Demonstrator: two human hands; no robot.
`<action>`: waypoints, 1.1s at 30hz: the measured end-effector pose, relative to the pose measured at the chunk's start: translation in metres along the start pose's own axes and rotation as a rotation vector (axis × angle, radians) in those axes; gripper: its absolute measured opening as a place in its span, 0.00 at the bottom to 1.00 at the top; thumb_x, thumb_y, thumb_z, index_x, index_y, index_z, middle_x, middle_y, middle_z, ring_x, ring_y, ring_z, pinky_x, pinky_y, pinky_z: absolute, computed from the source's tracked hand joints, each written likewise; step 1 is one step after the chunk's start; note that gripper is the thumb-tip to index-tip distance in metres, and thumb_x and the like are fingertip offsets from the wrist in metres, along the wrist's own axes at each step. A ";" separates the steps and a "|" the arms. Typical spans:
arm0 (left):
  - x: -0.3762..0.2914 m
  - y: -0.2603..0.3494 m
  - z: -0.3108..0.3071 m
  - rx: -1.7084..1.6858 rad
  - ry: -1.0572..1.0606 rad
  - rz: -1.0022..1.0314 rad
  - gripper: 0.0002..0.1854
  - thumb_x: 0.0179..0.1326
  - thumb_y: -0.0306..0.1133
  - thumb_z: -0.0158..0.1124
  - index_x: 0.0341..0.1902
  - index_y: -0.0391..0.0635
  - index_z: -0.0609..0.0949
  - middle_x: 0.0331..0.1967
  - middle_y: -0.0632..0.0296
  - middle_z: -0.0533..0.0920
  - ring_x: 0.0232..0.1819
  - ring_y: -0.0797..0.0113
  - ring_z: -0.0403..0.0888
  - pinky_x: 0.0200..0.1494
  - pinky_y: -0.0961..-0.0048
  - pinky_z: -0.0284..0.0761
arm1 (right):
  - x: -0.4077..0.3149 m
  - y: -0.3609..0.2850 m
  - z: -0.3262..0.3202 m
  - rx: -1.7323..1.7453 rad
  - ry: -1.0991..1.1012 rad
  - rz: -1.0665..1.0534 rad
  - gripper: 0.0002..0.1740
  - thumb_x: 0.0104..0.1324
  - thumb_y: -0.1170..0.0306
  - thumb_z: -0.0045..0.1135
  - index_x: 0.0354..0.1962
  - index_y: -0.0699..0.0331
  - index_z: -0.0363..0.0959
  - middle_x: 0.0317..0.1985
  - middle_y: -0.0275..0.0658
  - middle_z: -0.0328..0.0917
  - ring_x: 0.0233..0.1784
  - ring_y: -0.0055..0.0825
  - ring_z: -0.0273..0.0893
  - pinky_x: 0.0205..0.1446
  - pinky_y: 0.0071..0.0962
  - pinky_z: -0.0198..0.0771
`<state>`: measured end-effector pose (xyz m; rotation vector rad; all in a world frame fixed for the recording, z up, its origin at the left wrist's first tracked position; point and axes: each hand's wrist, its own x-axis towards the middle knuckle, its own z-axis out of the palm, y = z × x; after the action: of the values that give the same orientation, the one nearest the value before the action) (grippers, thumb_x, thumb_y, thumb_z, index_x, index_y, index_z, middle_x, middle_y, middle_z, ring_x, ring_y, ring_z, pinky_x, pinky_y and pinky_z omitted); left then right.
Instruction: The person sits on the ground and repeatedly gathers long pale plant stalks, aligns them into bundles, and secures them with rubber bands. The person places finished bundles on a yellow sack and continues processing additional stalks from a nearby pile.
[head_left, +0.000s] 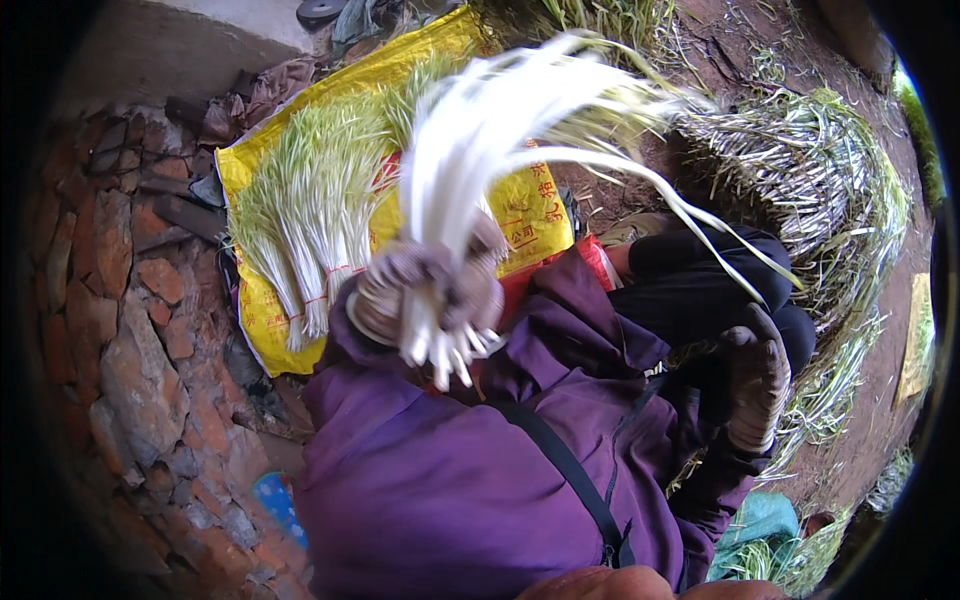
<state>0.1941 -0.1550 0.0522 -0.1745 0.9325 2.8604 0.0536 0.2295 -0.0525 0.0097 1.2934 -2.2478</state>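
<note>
My left hand (439, 296), in a striped knit glove, grips a loose bunch of long white vegetable stalks (465, 150) near the cut ends. The stalks arch up and to the right, blurred, and a few hang towards my knee. My right hand (757, 382), also gloved, is beside my dark-trousered knee, holding nothing, its thumb apart from the fingers. Beyond my left hand, bundles of white stalks with pale green tops (319, 202) lie on a yellow woven sack (289, 360). Red ties bind some of these bundles near the base.
A large heap of loose stalks (795, 187) curves around my right side on bare soil. Broken bricks and stones (142, 375) line the left. A concrete block (187, 52) stands at the upper left. Green netting (757, 525) lies at the lower right.
</note>
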 end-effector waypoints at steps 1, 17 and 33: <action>-0.006 0.013 -0.008 0.038 0.049 0.052 0.25 0.68 0.39 0.58 0.62 0.37 0.70 0.27 0.70 0.73 0.20 0.75 0.70 0.32 0.69 0.72 | 0.000 0.006 -0.005 -0.005 0.003 -0.012 0.32 0.71 0.62 0.53 0.64 0.77 0.59 0.42 0.50 0.81 0.42 0.29 0.81 0.51 0.24 0.75; 0.007 0.083 -0.324 0.268 0.736 0.304 0.17 0.66 0.33 0.60 0.55 0.39 0.75 0.34 0.62 0.80 0.34 0.67 0.79 0.39 0.68 0.80 | 0.000 0.037 -0.022 -0.088 0.099 0.019 0.20 0.73 0.68 0.49 0.60 0.67 0.69 0.46 0.37 0.80 0.46 0.18 0.76 0.55 0.25 0.73; 0.016 -0.132 -0.413 0.084 1.172 0.049 0.06 0.57 0.21 0.66 0.39 0.39 0.82 0.28 0.58 0.83 0.26 0.64 0.82 0.28 0.68 0.79 | 0.009 0.040 -0.005 -0.693 0.055 -0.193 0.15 0.69 0.74 0.52 0.53 0.65 0.71 0.50 0.33 0.77 0.51 0.17 0.74 0.67 0.27 0.65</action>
<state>0.2283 -0.2930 -0.3579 -1.9384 1.1427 2.5715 0.0624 0.2143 -0.0895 -0.3177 2.1106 -1.8352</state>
